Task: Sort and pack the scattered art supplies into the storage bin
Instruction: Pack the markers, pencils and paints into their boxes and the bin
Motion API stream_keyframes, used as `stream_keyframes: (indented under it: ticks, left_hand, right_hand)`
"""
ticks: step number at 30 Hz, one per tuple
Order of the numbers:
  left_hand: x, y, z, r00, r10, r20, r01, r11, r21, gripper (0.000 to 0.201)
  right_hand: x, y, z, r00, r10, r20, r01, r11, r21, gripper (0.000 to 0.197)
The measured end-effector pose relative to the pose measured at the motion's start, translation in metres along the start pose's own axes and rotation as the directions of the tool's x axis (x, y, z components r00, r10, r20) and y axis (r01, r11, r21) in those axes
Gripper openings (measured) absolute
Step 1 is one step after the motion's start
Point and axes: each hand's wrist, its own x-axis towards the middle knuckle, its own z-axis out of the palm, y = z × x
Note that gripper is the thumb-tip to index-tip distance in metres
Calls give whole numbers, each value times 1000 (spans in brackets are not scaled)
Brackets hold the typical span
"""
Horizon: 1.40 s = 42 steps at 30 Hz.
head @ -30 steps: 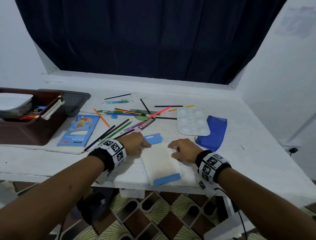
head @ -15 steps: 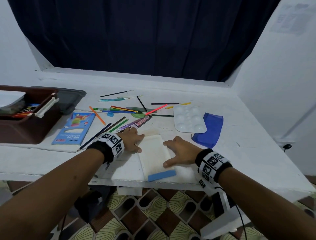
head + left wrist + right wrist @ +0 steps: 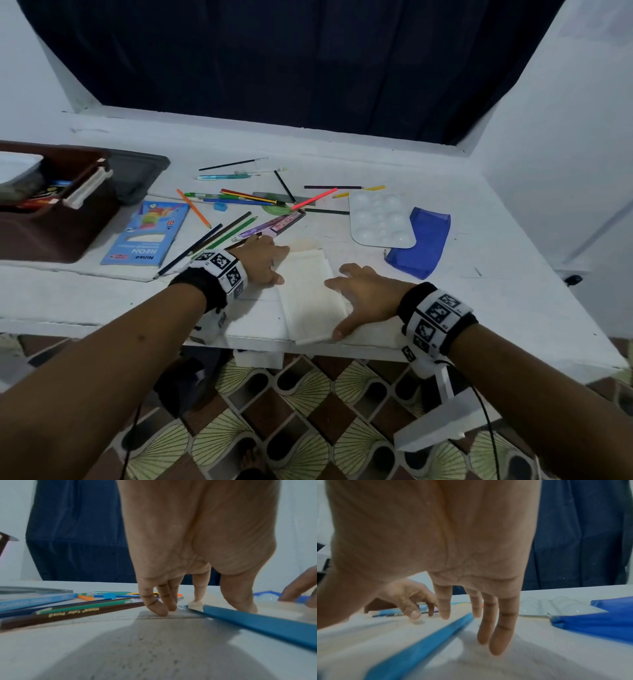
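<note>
**pencilhoarder:** ok what can anyone actually read here? I get "Ninso" and "NEON" on the blue pencil box [image 3: 145, 234] lying flat at the left of the table, printed upside down from where the person stands. The smaller line under NEON is too blurry for me.

**deskgoblin:** same. Left wrist view gives one more: brown pencil [image 3: 72, 615] near the camera has gold lettering, looks like "Ninso Color Pencil". The purple pack [image 3: 274, 224] has a label with print, unreadable. The wristbands [image 3: 222, 270] just carry black-and-white square marker codes.
</note>
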Motion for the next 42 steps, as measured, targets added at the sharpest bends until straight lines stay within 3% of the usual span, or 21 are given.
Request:
stream_keyframes:
  ticks: [3,7,10,19,22,28,32,42]
  left_hand:
    - [-6,-1,-9,990,33,-134,-66,966,-250,35]
    - [-8,-12,-23,970,0,-241,-87,933,-350,30]
    - [-8,-27,-33,965,-57,-254,-47,921,-386,19]
    - [10,-70,-64,907,-250,-338,124,928,-353,17]
    - [20,-89,-69,909,-279,-310,172,928,-330,18]
    - [52,-113,-74,920,-251,-302,166,945,-282,20]
    - [75,-122,-79,925,-225,-306,159,961,-226,20]
    - [116,-128,-75,949,-150,-278,142,989,-47,18]
  right_hand:
    - [5,0,-22,997,-55,-56,60,995,84,91]
    - [16,1,-47,989,-39,-141,53,994,98,73]
    - [27,-1,-63,981,-27,-190,46,994,95,62]
    - [95,-12,-106,965,-66,-254,89,993,81,39]
    - [128,-12,-116,953,-73,-295,98,993,70,27]
    - [191,-9,-130,943,11,-333,-2,1000,29,19]
    - [220,-1,-129,949,61,-311,-78,996,-42,28]
    - [240,18,-123,928,36,-372,-69,995,-76,25]
